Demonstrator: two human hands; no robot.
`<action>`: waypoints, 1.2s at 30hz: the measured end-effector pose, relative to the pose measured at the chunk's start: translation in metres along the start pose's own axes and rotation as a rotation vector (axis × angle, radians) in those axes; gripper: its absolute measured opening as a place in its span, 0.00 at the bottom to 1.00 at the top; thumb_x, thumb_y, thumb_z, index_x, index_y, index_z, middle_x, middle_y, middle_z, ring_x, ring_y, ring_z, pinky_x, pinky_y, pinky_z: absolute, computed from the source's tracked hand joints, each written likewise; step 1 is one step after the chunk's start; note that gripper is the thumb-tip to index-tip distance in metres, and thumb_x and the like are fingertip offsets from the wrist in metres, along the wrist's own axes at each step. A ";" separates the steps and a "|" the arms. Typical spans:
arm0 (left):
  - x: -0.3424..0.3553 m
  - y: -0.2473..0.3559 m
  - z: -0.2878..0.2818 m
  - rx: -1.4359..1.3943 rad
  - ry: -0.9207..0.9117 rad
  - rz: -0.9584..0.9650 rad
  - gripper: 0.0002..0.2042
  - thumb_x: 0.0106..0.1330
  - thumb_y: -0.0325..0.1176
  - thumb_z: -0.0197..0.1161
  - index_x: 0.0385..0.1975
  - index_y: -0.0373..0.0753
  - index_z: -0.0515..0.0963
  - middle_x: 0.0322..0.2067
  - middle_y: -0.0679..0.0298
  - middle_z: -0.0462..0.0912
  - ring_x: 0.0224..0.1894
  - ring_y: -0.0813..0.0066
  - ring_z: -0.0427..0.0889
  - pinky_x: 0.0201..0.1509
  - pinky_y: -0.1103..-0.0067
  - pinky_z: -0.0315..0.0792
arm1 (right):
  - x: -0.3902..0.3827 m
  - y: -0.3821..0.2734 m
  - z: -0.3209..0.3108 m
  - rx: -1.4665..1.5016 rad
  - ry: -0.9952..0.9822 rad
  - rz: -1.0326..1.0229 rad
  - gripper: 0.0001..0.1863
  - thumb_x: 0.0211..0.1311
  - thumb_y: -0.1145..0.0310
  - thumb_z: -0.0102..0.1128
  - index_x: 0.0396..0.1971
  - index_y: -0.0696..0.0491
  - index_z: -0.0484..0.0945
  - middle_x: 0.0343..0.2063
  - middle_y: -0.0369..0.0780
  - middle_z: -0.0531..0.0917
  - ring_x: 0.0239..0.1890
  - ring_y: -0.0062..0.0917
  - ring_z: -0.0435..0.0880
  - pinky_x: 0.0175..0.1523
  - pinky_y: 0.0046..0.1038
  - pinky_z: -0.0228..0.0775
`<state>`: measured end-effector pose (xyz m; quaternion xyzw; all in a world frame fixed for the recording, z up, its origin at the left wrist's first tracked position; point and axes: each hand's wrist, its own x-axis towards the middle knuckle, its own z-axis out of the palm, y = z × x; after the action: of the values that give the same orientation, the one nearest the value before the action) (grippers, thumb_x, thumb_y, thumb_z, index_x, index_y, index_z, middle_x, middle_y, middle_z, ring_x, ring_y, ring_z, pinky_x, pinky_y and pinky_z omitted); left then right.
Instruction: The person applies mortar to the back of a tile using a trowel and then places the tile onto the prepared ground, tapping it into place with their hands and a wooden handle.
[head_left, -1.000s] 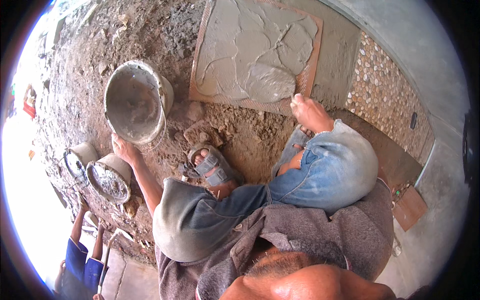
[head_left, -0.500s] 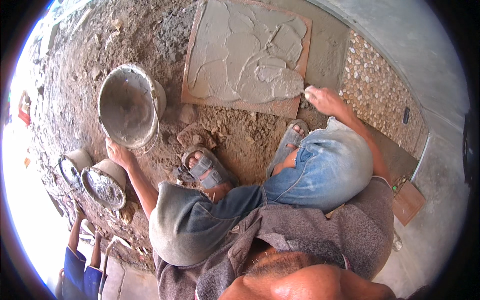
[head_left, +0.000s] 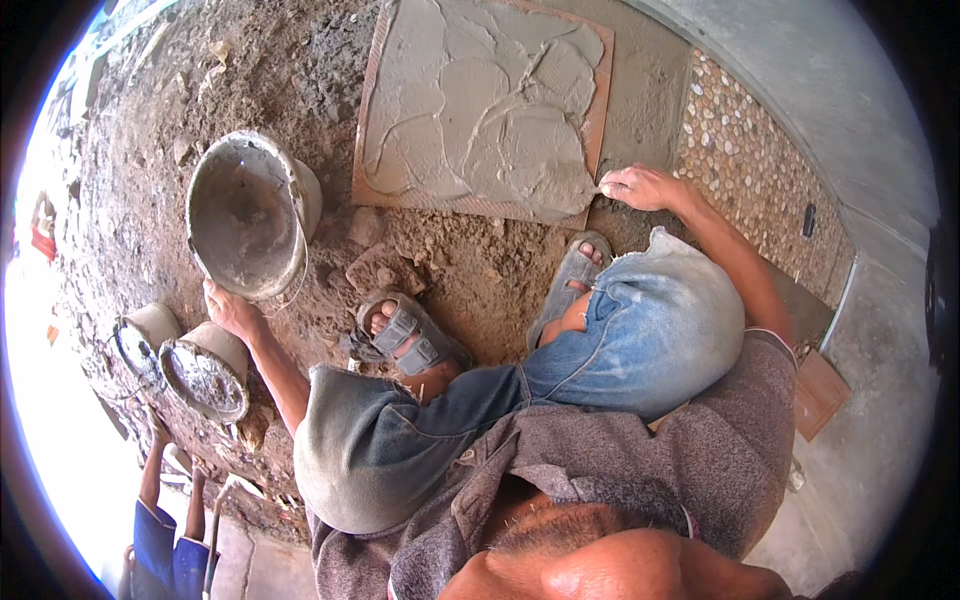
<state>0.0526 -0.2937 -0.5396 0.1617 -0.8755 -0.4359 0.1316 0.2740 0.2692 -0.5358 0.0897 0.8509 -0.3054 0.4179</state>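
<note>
At upper centre, 1 tile point(head_left: 602, 90) lies under mortar point(head_left: 480, 95); the right hand point(head_left: 638, 187) is closed round a trowel point(head_left: 562, 188) near its lower-right corner; the left hand point(head_left: 232, 310), half-curled, touches a bucket point(head_left: 312, 195), grip unclear.

the right hand point(head_left: 640, 188) mostly hides the handle of the trowel point(head_left: 568, 190), whose blade blends into the mortar point(head_left: 480, 95). the upper edge crops the tile point(head_left: 604, 80), the lower edge another person point(head_left: 153, 540). a dark object point(head_left: 808, 220) on the pebbled strip point(head_left: 740, 150) is too small to identify.
</note>
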 end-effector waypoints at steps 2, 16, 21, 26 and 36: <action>0.001 -0.002 -0.001 -0.045 -0.046 -0.052 0.21 0.70 0.42 0.44 0.42 0.27 0.73 0.35 0.58 0.78 0.35 0.71 0.73 0.41 0.77 0.67 | 0.000 0.001 0.001 -0.300 0.186 0.019 0.22 0.63 0.53 0.44 0.41 0.57 0.74 0.32 0.47 0.80 0.33 0.41 0.79 0.40 0.38 0.69; 0.003 -0.007 0.000 0.013 0.000 -0.047 0.24 0.69 0.44 0.43 0.46 0.24 0.70 0.41 0.50 0.77 0.41 0.64 0.74 0.48 0.74 0.66 | 0.003 0.021 -0.031 -0.351 0.536 0.049 0.21 0.63 0.52 0.43 0.44 0.53 0.75 0.37 0.49 0.80 0.41 0.45 0.78 0.45 0.42 0.70; 0.005 -0.010 -0.002 0.174 0.022 0.065 0.24 0.69 0.44 0.44 0.46 0.24 0.71 0.42 0.51 0.77 0.41 0.64 0.74 0.48 0.75 0.66 | 0.043 0.024 -0.053 -0.168 0.575 0.012 0.21 0.64 0.54 0.42 0.43 0.56 0.74 0.37 0.48 0.79 0.37 0.42 0.79 0.40 0.40 0.71; 0.006 -0.009 -0.002 -0.014 -0.025 -0.074 0.23 0.69 0.43 0.44 0.45 0.24 0.71 0.40 0.51 0.77 0.40 0.65 0.74 0.47 0.75 0.66 | 0.040 0.004 -0.043 0.632 0.129 0.215 0.21 0.68 0.56 0.38 0.48 0.56 0.71 0.17 0.34 0.69 0.13 0.15 0.66 0.14 0.21 0.61; 0.002 0.000 0.000 -0.045 0.013 -0.022 0.21 0.70 0.42 0.44 0.45 0.27 0.72 0.38 0.56 0.77 0.38 0.70 0.74 0.44 0.77 0.68 | 0.039 -0.030 0.009 0.987 0.449 0.320 0.22 0.67 0.50 0.38 0.42 0.55 0.68 0.17 0.35 0.70 0.12 0.17 0.68 0.14 0.21 0.61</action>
<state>0.0513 -0.2945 -0.5399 0.1710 -0.8628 -0.4559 0.1362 0.2427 0.2358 -0.5564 0.4652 0.6508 -0.5735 0.1764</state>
